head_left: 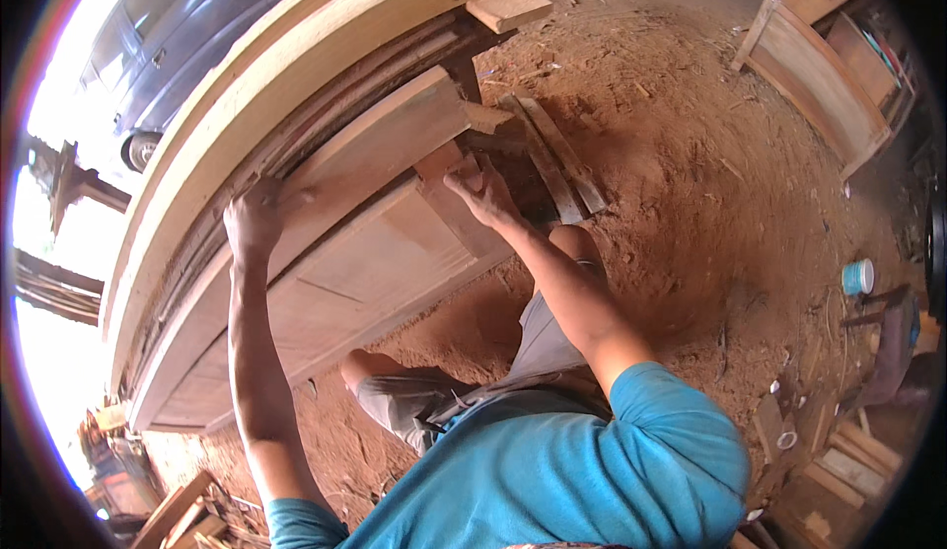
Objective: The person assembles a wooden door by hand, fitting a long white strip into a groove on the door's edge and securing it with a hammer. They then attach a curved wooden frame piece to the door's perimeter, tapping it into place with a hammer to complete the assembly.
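Observation:
A long wooden panel door [380, 243] stands on edge along the workbench in front of me, with a pale plank [395, 120] along its upper side. My left hand [254, 216] is closed over the plank's top edge, left of the middle. At the door's right end, my right hand [480, 189] is curled with its thumb up, next to a reddish-brown wooden part [441, 161]. Its palm side is partly hidden, so what it grips cannot be made out.
Thick pale beams [326, 41] run along the bench's far side, with a dark blue car [187, 46] beyond. Two wood strips [552, 154] lie on the sandy ground to the right. Wooden furniture [814, 75], a white-and-blue bucket [858, 277] and wood offcuts [853, 465] are farther right.

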A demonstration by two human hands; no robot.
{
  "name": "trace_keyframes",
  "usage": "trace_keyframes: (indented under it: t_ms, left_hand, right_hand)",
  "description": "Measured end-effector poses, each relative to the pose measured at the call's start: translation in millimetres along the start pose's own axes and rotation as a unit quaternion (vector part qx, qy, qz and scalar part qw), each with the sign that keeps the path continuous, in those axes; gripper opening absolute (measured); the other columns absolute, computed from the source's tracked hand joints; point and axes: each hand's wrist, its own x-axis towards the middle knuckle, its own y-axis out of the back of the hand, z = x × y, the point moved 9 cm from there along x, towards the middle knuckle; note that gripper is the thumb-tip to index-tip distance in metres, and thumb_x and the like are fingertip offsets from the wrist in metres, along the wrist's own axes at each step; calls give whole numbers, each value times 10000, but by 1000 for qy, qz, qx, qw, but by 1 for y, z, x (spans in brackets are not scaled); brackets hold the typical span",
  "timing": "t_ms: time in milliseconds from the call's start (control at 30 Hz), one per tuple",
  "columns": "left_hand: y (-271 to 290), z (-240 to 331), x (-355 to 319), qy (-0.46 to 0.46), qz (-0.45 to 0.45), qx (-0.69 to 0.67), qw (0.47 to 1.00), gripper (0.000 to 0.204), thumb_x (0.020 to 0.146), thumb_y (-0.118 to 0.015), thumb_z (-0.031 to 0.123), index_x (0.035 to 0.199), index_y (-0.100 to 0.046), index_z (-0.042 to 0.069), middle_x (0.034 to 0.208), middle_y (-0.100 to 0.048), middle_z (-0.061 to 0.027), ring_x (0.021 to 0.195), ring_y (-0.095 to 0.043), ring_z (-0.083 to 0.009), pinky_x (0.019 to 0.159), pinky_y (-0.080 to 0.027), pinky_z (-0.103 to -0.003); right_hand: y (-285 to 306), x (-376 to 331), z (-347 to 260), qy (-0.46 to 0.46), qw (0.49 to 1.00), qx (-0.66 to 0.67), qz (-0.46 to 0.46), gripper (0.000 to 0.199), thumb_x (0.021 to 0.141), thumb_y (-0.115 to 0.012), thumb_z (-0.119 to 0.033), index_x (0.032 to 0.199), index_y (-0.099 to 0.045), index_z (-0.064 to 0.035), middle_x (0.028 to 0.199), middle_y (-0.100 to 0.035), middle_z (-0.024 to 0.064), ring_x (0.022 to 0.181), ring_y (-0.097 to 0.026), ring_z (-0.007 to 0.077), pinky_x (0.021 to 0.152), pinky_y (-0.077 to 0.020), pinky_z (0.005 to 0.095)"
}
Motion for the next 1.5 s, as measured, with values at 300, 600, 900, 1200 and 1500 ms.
trace_keyframes:
  t_ms: [300, 600, 900, 1200, 1500]
  left_hand:
    - [-4, -8, -20, -22, -27, -43, 998, 456, 699, -904, 467, 868, -743, 76, 688, -664, -121, 603, -642, -299, 596, -503, -412]
    - [-28, 1, -43, 3, -113, -29, 993, 495, 699, -913, 452, 964, -737, 72, 760, -678, -152, 673, -648, -317, 635, -497, -421]
    - [-40, -46, -71, 44, -291, -77, 953, 664, 865, -713, 634, 1097, -721, 13, 854, -699, -209, 810, -678, -340, 755, -512, -437]
    - [-65, -72, -86, 88, -386, -122, 910, 801, 945, -584, 685, 1292, -643, -35, 1134, -710, -227, 1016, -654, -270, 942, -496, -395]
    - [-122, -104, -91, 226, -512, -271, 783, 783, 991, -551, 621, 1469, -521, 1, 1377, -616, -145, 1183, -598, -212, 1080, -430, -345]
  right_hand:
    - [2, -25, -36, -1, 995, 98, 2, 599, 897, -807, -369, 1277, -531, 3, 1051, -720, 116, 1064, -676, 254, 911, -532, 383]
    - [7, -30, -26, 15, 999, 41, 10, 583, 893, -794, -402, 1246, -575, 6, 1077, -710, 165, 1069, -675, 292, 911, -527, 409]
    - [178, -129, 191, -177, 929, -183, 268, 424, 1031, -585, -375, 1252, -681, -27, 1174, -723, 208, 1070, -701, 294, 927, -539, 366]
    - [99, -352, 326, -433, 802, -304, -278, 475, 941, -647, -435, 1078, -721, 13, 971, -718, 221, 926, -705, 362, 794, -560, 466]
    - [110, -312, 298, -429, 787, -287, -338, 377, 904, -688, -367, 1024, -721, -11, 865, -707, 150, 834, -697, 292, 745, -558, 428]
